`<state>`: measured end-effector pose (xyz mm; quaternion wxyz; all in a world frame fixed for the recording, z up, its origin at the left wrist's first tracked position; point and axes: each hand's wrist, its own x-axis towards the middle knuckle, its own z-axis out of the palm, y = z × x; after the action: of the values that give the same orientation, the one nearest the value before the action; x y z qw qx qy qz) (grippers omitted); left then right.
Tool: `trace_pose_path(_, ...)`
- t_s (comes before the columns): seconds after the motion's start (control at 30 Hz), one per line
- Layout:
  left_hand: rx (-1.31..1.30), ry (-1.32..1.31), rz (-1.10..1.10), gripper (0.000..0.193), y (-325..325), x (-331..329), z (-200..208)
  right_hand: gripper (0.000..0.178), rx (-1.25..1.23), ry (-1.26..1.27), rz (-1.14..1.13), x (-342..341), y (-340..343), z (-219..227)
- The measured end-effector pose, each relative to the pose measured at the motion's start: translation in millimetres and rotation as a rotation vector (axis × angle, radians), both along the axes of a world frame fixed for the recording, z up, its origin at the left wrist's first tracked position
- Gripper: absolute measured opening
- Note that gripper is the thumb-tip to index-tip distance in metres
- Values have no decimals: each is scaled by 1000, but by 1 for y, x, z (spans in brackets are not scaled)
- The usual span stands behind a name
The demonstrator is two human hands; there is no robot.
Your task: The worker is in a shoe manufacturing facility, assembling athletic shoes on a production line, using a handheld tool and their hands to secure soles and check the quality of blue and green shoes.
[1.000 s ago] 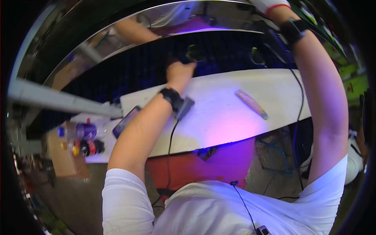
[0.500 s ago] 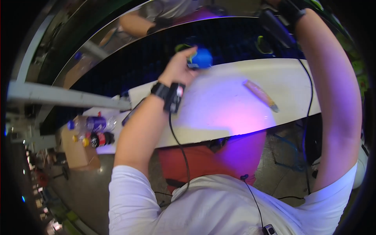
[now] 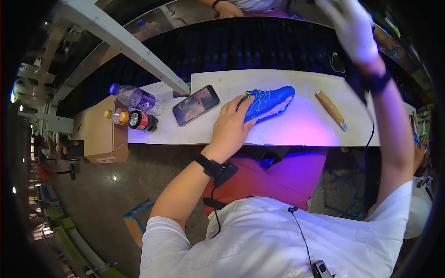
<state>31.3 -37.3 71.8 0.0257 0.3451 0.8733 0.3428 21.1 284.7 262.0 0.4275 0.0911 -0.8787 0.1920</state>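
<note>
A blue sports shoe (image 3: 273, 99) with pale lacing lies on its side on the white table, toe to the right and pale underside edge toward me. My left hand (image 3: 235, 123), bare, wraps round its heel end, with fingers over the collar and thumb along the near side. Out at the upper right, my right hand (image 3: 352, 34) in a white glove is raised over the far dark strip. It is blurred and its fingertips run out of the picture, so I cannot make out whether it holds anything.
Right of the shoe lies a wooden-handled tool (image 3: 330, 109). A phone (image 3: 196, 105) sits to the left, near several bottles (image 3: 141, 99) and a cardboard box (image 3: 104, 132). A metal beam (image 3: 134, 53) slants above the table. Beyond runs a dark conveyor-like strip (image 3: 259, 44), with another shoe (image 3: 336, 63) at right.
My left hand has brought the blue shoe from above the dark strip down onto the table. My right arm remains raised; its gloved hand now shows. The view has shifted.
</note>
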Motion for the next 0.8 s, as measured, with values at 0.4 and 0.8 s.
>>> trace_pose_path(0.4, -411, 13, -436, 44, 113, -36, 27, 28, -289, -682, -216, 194, -39, -72)
trace_pose_path(0.8, 692, -255, -207, 43, 60, 33, 16, 30, -1168, -92, 20, 207, -50, -171)
